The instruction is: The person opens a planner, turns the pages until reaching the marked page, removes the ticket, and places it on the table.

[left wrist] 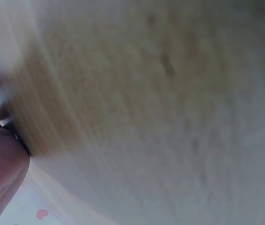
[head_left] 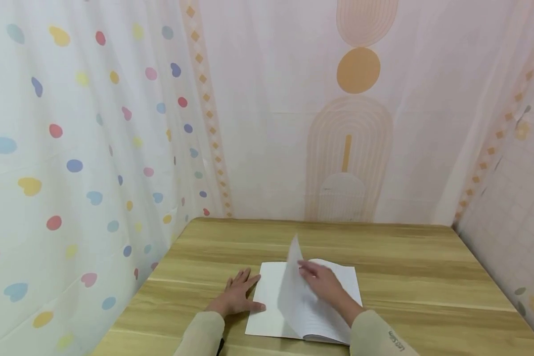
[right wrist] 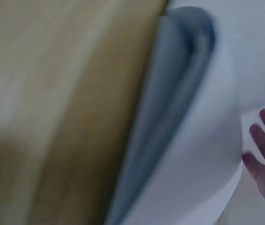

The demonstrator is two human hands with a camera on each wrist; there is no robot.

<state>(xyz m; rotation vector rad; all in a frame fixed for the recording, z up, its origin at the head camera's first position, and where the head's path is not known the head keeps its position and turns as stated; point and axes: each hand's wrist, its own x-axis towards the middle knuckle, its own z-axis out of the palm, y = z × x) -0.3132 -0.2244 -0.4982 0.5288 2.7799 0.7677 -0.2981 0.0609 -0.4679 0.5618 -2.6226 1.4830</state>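
Pale curtains hung on three sides: we noted an arch-patterned back curtain (head_left: 267,113), a left curtain (head_left: 77,198) with coloured dots and hearts, and a right curtain (head_left: 509,222) with a faint grid and flowers. Below them stood a desk (head_left: 191,252) with yellow-brown wood grain. Near its front edge, roughly mid-width, we found a notebook (head_left: 327,321) spread flat, faintly ruled on its right side. One raised leaf (head_left: 289,291) stood near the middle, curving upward to a peak.

Two light sleeves (head_left: 203,332) came in from the front, the right one bearing dark lettering (head_left: 396,341). At the notebook's left edge we recorded the left hand (head_left: 237,295), palm down on the desk, its fingers spread wide and the thumb lying over the page margin. From the right, the right hand (head_left: 324,283) reached across the notebook to the leaf. In the right wrist view we saw its fingers (right wrist: 264,143) extended and apart, one tip appearing to touch the paper's edge. We marked a small dark strip (head_left: 220,345) beside the left sleeve.
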